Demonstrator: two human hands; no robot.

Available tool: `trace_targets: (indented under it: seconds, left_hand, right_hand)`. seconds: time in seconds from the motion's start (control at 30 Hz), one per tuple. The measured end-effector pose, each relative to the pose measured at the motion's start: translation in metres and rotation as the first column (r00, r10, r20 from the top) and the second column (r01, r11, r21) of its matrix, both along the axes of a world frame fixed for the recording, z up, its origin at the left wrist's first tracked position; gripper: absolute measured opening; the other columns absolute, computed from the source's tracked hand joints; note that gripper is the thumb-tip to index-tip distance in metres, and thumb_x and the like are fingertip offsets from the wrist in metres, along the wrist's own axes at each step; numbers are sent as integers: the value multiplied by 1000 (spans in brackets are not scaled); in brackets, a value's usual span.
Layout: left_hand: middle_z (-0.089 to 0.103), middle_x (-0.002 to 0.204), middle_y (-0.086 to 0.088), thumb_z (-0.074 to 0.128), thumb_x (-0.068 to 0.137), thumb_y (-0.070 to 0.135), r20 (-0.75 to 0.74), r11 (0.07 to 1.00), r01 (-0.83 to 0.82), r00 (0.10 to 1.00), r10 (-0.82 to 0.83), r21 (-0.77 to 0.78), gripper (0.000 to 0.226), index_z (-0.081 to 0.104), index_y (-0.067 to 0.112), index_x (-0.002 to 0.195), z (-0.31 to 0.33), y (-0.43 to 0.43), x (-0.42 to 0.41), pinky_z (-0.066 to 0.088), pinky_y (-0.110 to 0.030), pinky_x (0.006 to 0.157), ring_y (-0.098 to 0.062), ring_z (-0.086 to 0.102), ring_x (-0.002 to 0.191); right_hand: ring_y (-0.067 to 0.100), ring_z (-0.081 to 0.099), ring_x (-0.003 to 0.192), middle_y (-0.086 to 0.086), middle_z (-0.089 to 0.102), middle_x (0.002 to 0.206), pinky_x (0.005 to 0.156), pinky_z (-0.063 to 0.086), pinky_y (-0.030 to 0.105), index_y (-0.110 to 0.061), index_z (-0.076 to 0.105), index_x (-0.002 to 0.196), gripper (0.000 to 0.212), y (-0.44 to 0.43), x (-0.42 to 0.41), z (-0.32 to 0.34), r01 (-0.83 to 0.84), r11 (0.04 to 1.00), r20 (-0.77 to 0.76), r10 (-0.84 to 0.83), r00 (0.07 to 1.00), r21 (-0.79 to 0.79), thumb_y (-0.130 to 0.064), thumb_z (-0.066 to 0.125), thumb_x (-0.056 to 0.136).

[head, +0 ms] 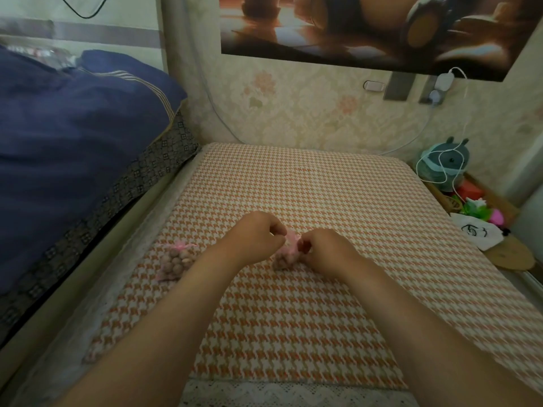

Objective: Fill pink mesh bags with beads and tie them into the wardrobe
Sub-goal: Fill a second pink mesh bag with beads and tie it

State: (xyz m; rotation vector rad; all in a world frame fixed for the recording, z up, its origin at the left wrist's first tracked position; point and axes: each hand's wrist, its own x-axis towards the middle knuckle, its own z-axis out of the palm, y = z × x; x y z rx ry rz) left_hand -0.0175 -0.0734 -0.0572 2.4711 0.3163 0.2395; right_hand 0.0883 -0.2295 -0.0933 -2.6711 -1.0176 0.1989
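A pink mesh bag (pixel 284 255) full of brownish beads lies in the middle of the orange-and-white houndstooth cloth (pixel 338 201). My left hand (pixel 255 237) and my right hand (pixel 321 249) meet over its top, each pinching the pink drawstring at the neck. Both hands hide most of this bag. A second filled pink mesh bag (pixel 175 261), its neck closed with a pink bow, lies to the left beside my left forearm.
A bed with a dark blue quilt (pixel 73 136) rises along the left. At the right edge are a teal plush toy (pixel 443 163), white charger cables, a small white pouch (pixel 474 232) and colourful items. The wallpapered wall stands behind.
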Motion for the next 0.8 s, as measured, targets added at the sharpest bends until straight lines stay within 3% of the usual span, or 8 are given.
trace_targets:
  seconds: [0.07,0.17,0.27,0.37,0.47,0.6,0.8]
  left_hand:
    - [70,112,6,63,89,17,7,1000,-8,1000,8,-29,20,74,20,106,-1,0,1,43,-17,77,-5,60,94]
    - [69,110,7,65,87,16,13,997,11,1000,-10,-76,24,73,19,109,1,-3,1,45,-16,78,-5,61,95]
    - [68,110,9,66,85,19,-6,995,38,999,-38,-91,28,72,20,112,2,-5,1,45,-17,75,-6,62,97]
    - [67,107,11,67,85,22,-26,992,49,998,-52,-113,28,71,23,113,3,-4,3,47,-18,73,-5,62,92]
    - [71,103,6,65,86,22,-37,990,62,997,-67,-129,24,71,23,109,4,-3,3,55,-28,74,-10,66,88]
    - [72,99,5,66,82,14,-70,982,116,989,-128,-150,29,72,23,109,7,-2,2,56,-28,73,-12,67,86]
    - [71,107,7,72,80,16,-71,974,140,985,-154,-180,33,71,20,113,6,3,-3,53,-25,79,-6,66,89]
  right_hand:
    - [14,65,86,-9,72,95,76,54,33,-29,74,95,19,-2,1,0,27,1000,-18,-26,999,17,-46,72,88]
    - [13,66,88,-5,75,101,81,53,31,-24,76,105,17,-5,5,2,94,990,-24,-92,995,102,-34,71,92]
    - [9,67,83,-6,73,94,73,50,22,-17,77,107,16,-6,7,14,165,929,-102,-139,985,330,-23,71,94]
    - [1,70,79,-11,72,90,70,56,25,-21,78,104,14,-3,-1,31,170,838,-180,-88,980,519,-24,75,91]
    - [-13,60,72,-16,72,90,68,45,15,-31,79,98,10,-2,-14,40,23,885,-89,21,996,465,-32,77,88]
    - [-3,58,89,-19,64,99,76,48,24,-36,76,103,16,-2,-24,39,-102,934,66,84,994,341,-43,72,89]
    - [0,57,96,-19,59,103,78,47,25,-38,75,102,17,0,-28,44,-143,941,120,111,986,306,-48,70,89]
